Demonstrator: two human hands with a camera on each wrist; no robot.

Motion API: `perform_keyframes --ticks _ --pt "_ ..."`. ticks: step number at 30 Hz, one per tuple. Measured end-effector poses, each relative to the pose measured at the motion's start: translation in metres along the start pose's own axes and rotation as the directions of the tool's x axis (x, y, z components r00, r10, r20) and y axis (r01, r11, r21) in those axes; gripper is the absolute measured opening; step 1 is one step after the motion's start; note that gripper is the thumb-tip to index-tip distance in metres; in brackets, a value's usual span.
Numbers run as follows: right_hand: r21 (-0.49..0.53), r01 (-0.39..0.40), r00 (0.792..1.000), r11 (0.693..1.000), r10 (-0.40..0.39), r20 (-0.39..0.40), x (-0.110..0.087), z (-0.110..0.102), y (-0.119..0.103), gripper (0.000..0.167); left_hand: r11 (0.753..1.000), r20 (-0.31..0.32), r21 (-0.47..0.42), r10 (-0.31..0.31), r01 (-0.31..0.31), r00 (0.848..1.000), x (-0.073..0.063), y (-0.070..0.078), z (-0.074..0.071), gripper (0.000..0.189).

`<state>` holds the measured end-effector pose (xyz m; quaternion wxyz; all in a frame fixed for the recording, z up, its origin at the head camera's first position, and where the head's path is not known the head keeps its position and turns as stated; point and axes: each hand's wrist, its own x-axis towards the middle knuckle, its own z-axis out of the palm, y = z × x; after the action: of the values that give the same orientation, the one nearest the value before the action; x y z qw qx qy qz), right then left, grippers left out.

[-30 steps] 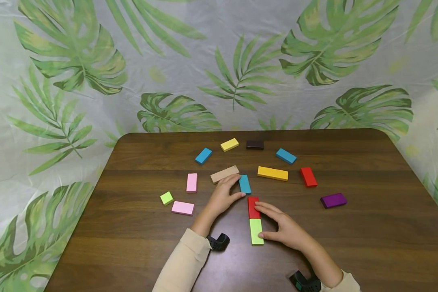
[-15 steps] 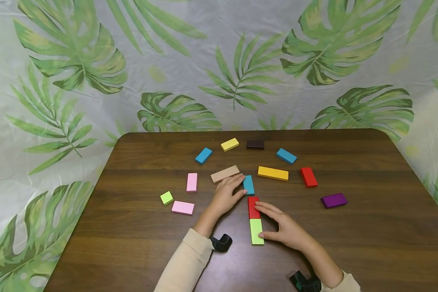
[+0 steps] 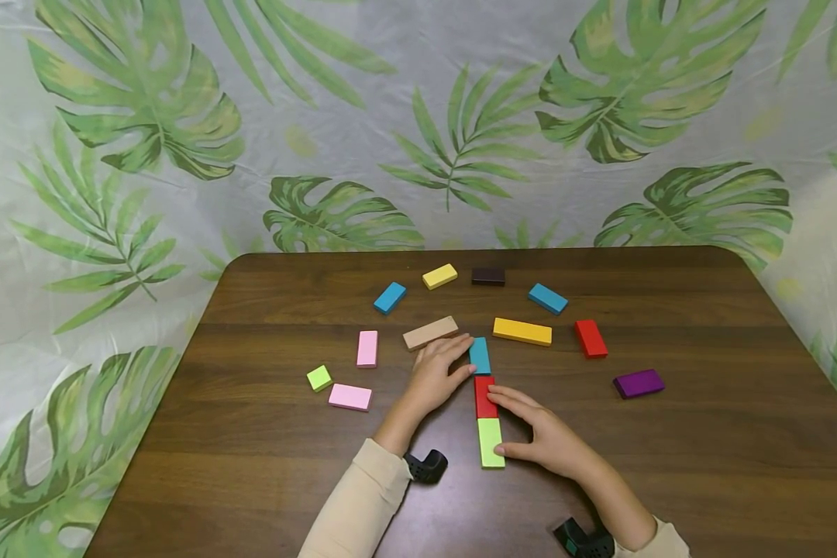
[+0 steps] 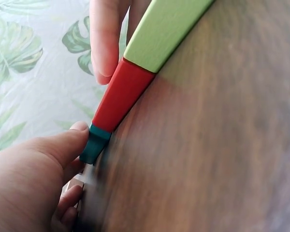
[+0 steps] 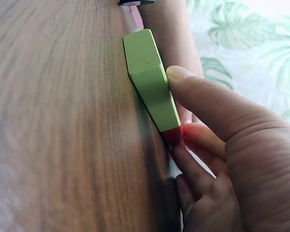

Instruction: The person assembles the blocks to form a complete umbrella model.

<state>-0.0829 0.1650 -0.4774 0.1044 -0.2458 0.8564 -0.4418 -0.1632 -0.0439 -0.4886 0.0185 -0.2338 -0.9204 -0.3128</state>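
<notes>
My left hand (image 3: 435, 372) holds a blue block (image 3: 480, 356) at its left side, thumb near its close end and fingers near its far end. This block (image 4: 95, 145) meets the red block's end in the left wrist view. The red block (image 3: 484, 397) lies in line with a light green block (image 3: 490, 443) nearer me, their ends touching. My right hand (image 3: 547, 434) rests on this row from the right, with its fingertips at the red block and its thumb at the green block (image 5: 152, 87). Parts of the fingers are hidden in both wrist views.
Around the row on the brown table (image 3: 251, 480) lie a beige block (image 3: 429, 333), an orange block (image 3: 521, 332), a red block (image 3: 590, 339), a purple block (image 3: 638, 383), pink blocks (image 3: 350, 397) and several others. A leaf-patterned cloth (image 3: 460, 116) hangs behind the table.
My left hand has slid the blue block to the right and slightly toward me, up to the red block's far end. The right hand and its two blocks have stayed put.
</notes>
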Motion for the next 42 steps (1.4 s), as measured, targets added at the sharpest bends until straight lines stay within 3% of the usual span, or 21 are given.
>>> perform_keyframes --ticks 20,42 --pt "0.008 -0.007 1.0 1.0 0.007 0.011 0.0001 -0.0001 0.0002 0.069 0.999 -0.009 0.029 0.017 -0.017 1.0 -0.0017 -0.0004 0.0045 0.047" --pt "0.001 0.012 1.0 1.0 -0.012 -0.004 0.0003 0.0005 0.0029 0.068 0.999 0.038 0.032 0.028 -0.029 0.999 -0.0023 -0.0007 0.0006 0.057"
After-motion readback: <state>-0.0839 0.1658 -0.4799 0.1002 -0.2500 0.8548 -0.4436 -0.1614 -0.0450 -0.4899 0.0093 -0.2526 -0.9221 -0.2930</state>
